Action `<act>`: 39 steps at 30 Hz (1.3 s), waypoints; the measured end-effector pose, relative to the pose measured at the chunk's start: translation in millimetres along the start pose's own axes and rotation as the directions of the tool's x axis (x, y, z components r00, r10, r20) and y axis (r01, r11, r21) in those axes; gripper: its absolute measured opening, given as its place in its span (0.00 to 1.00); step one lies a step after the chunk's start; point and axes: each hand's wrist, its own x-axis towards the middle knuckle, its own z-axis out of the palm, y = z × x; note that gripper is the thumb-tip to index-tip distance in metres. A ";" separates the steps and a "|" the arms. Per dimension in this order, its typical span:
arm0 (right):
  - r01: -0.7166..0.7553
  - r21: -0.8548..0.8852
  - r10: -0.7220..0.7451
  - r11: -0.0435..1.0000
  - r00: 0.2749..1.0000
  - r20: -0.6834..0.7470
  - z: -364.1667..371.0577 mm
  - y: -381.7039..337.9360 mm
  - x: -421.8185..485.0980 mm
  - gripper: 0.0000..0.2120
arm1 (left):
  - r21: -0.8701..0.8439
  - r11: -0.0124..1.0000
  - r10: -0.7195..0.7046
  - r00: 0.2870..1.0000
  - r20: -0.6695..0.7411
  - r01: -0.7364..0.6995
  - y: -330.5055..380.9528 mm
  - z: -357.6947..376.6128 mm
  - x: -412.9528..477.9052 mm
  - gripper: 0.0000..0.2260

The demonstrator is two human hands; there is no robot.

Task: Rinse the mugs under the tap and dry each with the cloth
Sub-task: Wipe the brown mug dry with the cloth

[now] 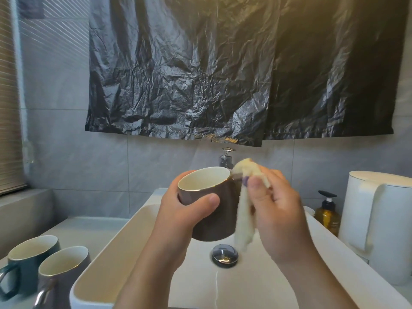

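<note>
The drying step looks to be in hand. The left hand (189, 210) wraps round the brown mug (220, 221), thumb across its near side and fingers curled behind, holding it upright above the sink (133, 230), clear of the basin floor. The right hand (281, 210) pinches the cream cloth (244, 221) between thumb and fingers and holds it against the mug's wall at the mug's 3 o'clock. The cloth's loose tail hangs towards the drain plug (224, 255). The tap (226, 157) stands at the mug's 12 o'clock, mostly hidden.

Next, I judge, the mug should be turned in the left hand so the cloth reaches the rest of the wall and the inside. A teal mug (33, 253) and a grey mug (64, 266) stand on the counter (89, 228) at 8 o'clock, well apart from the hands.
</note>
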 end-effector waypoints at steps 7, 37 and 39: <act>0.203 -0.215 -0.216 0.955 0.976 -0.036 1.8 -0.8 -4.1 0.05 | -0.013 0.998 -0.060 0.993 0.097 0.062 6.1 0.0 -2.7 0.38; 0.309 -0.011 -0.309 0.951 0.949 -0.063 -1.9 3.0 -6.3 0.12 | -0.161 0.809 -0.516 0.815 0.265 0.565 32.6 15.6 -11.9 0.15; 0.350 -0.155 -0.375 0.924 0.910 -0.178 -2.8 3.4 -7.6 0.12 | -0.177 0.823 -0.496 0.835 0.236 0.539 36.9 22.3 -14.5 0.14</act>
